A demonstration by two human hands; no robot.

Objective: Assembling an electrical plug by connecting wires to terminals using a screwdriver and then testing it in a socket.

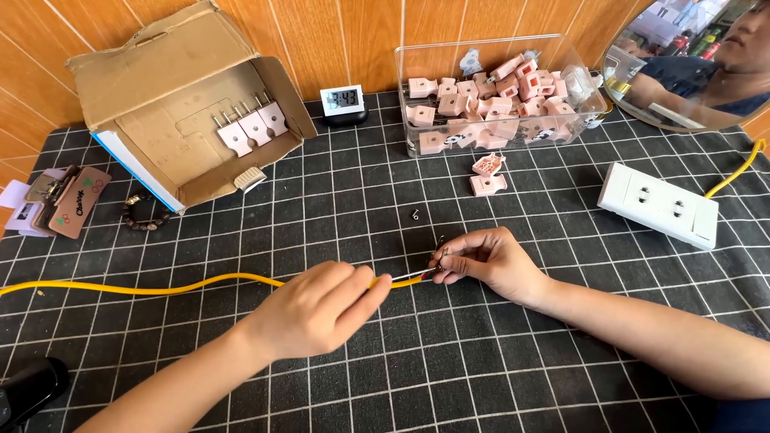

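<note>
- Left hand (317, 309) closed around the yellow cable (144, 286), gripping it just behind the stripped end, near the middle of the gridded black mat (481, 377).
- Right hand (489, 261) pinching a small metal pin (439, 255) between thumb and fingertips, pressed against the bare wire ends (407, 278); exact contact hidden by the fingers.
- Better to keep the left grip close to the stripped part, so the wire end stays stiff and does not bend away from the pin.
- Best to hold both wrists low on the mat for steadiness; small, slow turns of the right fingers seem safer than big ones.
- Loose small screw (415, 214) lying on the mat just beyond the hands, and two pink plug parts (488, 175) further back; easy to knock if hands move forward.
- Clear plastic box (497, 100) of pink parts and open cardboard box (188, 120) at the far edge against the wall; white socket strip (659, 204) at the right.
- Most open room toward the near edge and to the left along the cable.
</note>
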